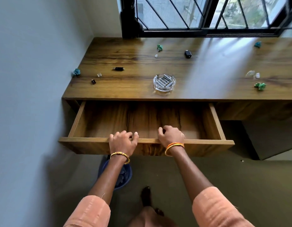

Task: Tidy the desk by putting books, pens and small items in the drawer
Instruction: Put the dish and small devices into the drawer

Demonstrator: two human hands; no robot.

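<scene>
The wooden drawer [215, 122] stands pulled out under the desk [125, 53], and nothing lies inside it. My left hand [123, 141] and my right hand [170, 135] both grip its front edge [86, 139], fingers curled over the top. On the desk sit a glass dish [164, 82] with several white batteries, a black USB stick [118, 68], a small black adapter [93, 81], a black plug [188, 53], small clear pieces [99, 74] and crumpled green paper balls [76, 72].
A grey wall [35, 63] borders the desk on the left and a barred window [199, 13] runs along the back. More paper balls [260, 86] and clear bits [252, 74] lie at the right. A blue bin [124, 177] stands on the floor under the drawer.
</scene>
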